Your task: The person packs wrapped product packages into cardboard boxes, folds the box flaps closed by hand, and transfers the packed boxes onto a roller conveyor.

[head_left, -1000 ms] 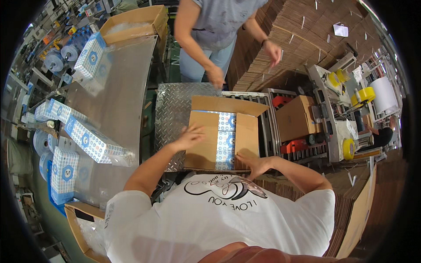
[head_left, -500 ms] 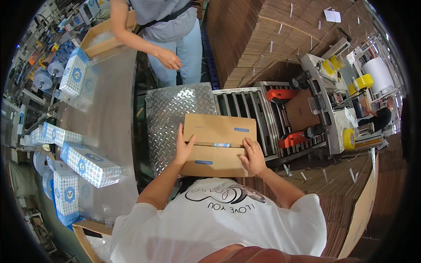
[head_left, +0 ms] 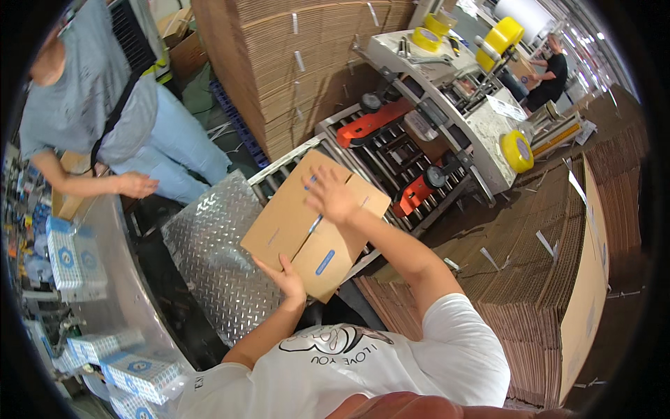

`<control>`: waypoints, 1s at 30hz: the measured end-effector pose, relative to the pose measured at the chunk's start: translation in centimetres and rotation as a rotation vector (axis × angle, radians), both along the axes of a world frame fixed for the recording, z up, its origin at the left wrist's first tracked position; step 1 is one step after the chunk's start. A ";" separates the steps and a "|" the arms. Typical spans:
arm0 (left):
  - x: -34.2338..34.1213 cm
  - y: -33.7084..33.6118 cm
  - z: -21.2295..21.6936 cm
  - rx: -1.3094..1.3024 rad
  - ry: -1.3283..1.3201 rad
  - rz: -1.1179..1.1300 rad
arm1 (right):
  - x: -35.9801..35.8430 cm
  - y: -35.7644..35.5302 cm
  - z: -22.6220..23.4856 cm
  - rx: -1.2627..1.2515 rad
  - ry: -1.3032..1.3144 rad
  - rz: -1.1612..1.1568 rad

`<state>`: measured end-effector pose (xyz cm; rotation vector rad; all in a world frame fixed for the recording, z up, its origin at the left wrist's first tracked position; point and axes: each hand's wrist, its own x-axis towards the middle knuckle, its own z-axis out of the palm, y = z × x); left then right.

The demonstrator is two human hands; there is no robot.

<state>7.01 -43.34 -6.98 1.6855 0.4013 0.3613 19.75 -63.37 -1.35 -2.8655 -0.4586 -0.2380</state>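
A brown cardboard box [head_left: 293, 216] with its top flaps folded in lies turned at an angle, partly over the diamond-plate metal platform [head_left: 223, 258] and partly over the roller conveyor [head_left: 276, 183]. A narrow gap runs between the flaps, with something blue and white showing in it. My left hand [head_left: 287, 281] holds the near left edge, thumb on top and fingers along the side. Over the far right part of the top, my right hand [head_left: 331, 197] is open, fingers spread and slightly blurred.
Beyond the rollers stands a box-taping machine [head_left: 474, 133] with red-orange side guards [head_left: 373, 124] and yellow tape rolls [head_left: 516, 150]. Stacks of flat cardboard [head_left: 523, 279] rise at right and behind. A co-worker [head_left: 118, 133] stands far left beside a table [head_left: 129, 265] with blue-and-white packages [head_left: 143, 373].
The view has swung right. The box has turned anticlockwise and reaches further onto the rollers. My right hand has moved from its right side to over the top; the left stays at the edge.
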 end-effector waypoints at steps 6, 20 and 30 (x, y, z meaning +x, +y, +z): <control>9.3 -12.5 -0.6 0.103 -0.102 -0.105 | 2.3 -10.4 0.2 -0.023 -0.008 -0.029; 7.4 7.7 -8.2 0.557 0.216 -0.964 | -16.3 2.0 -0.4 0.282 0.902 0.370; -7.4 45.6 -8.8 1.998 0.718 -1.274 | -37.9 -4.4 36.9 -0.613 -0.698 -0.968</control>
